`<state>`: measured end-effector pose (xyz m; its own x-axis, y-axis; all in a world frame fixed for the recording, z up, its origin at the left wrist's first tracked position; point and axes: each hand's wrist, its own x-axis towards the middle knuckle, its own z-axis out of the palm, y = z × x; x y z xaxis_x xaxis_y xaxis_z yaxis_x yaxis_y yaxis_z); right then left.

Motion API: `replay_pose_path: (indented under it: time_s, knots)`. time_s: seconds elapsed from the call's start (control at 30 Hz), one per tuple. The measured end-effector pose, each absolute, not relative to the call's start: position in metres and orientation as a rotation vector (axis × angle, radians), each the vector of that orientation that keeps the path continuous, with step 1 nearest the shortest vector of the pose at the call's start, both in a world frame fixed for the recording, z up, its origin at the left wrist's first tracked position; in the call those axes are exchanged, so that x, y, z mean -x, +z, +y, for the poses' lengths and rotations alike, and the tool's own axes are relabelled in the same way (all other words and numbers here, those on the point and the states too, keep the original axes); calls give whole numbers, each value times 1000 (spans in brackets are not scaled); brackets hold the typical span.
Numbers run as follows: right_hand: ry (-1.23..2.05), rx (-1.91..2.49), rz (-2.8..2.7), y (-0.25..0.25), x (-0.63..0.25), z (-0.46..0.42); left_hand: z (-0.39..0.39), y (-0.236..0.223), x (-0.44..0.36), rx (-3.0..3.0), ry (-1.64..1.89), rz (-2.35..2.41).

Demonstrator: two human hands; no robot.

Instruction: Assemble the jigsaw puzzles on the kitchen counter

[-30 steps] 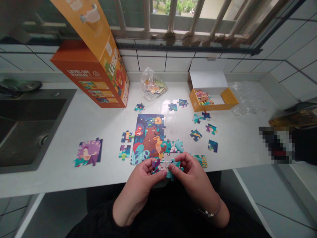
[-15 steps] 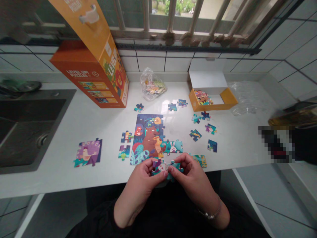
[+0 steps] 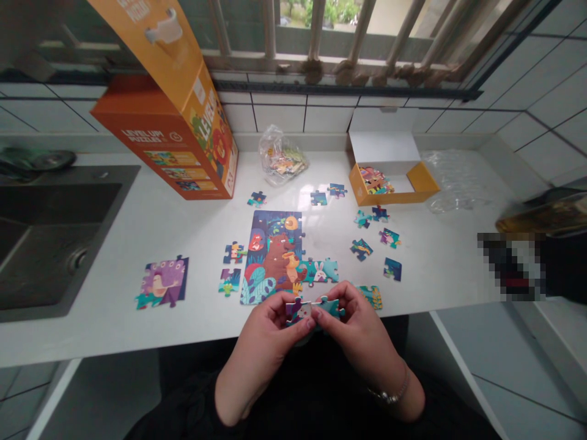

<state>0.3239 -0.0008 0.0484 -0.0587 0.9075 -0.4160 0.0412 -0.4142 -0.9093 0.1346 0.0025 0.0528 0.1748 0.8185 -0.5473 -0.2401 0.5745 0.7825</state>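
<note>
Pinched in my left hand [image 3: 270, 324] is a purple and white puzzle piece [image 3: 296, 311]. My right hand [image 3: 346, 315] grips a teal puzzle piece [image 3: 331, 308] against it; whether the two are fully locked together I cannot tell, since thumbs cover the seam. Both hands are at the counter's front edge. Just beyond them lies a partly assembled puzzle [image 3: 275, 260] with a bear, and a joined rabbit strip [image 3: 321, 270] extends from its right side. A yellow-leaf piece [image 3: 370, 297] rests behind my right hand. Two loose pieces, a bird piece [image 3: 234, 252] and a frog piece [image 3: 229, 282], lie left of the puzzle.
A joined purple section [image 3: 162, 281] lies near the sink [image 3: 59, 244]. Several loose pieces [image 3: 362, 249] are scattered right. Behind stand a tall orange box [image 3: 160, 140], a plastic bag of pieces [image 3: 283, 159] and an open yellow box [image 3: 397, 197]. Clear plastic packaging [image 3: 456, 183] lies at right.
Both hands have stayed nearly in place, still pinching the pieces. The held pieces have tilted and shifted slightly right, and the left hand has edged right. The counter items have not moved.
</note>
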Motion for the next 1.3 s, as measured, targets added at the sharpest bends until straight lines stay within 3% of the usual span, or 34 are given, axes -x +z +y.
replay_pose_path:
  time_s: [0.27,0.43,0.57,0.87,1.3]
  knots:
    - [1476,1538,-1056,54,-336,19,16,53,-136,-732,821,1150]
    - [1118,1691,-1212,44,-363,100,53,59,-136,-1548,859,1340]
    - [880,1931,-1462,31,-367,158,93,55,-150,-2194,693,1337]
    - [571,2008,-1769,32,-370,188,152,32,-173,-2612,393,1233]
    - [770,2032,-1818,28,-381,199,158,34,-176,-2702,284,1233]
